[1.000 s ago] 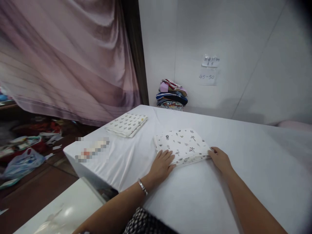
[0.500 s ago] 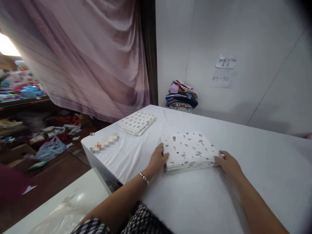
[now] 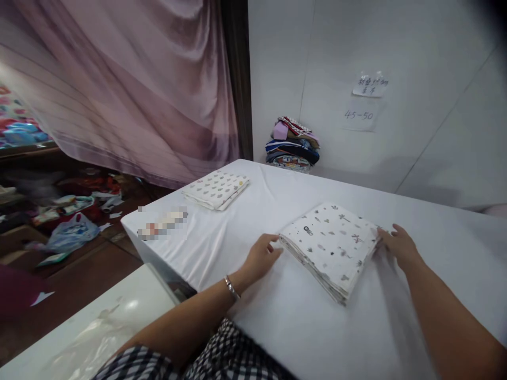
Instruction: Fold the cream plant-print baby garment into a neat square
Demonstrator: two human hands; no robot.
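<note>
White tablecloth (image 3: 301,332) below, and the folded printed cloth (image 3: 330,245) lies on it, one corner towards me! My left hand (image 3: 261,258), fingers parted, is by its left corner; my right hand (image 3: 401,248) meets the right, pinching or not, I can't tell. Light, even pressure should keep the layers square.

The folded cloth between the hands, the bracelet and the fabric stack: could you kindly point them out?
Folded cloth (image 3: 330,243), head view: middle of its top.
Bracelet (image 3: 232,287), head view: its band.
Fabric stack (image 3: 292,145), head view: middle of its front.
</note>
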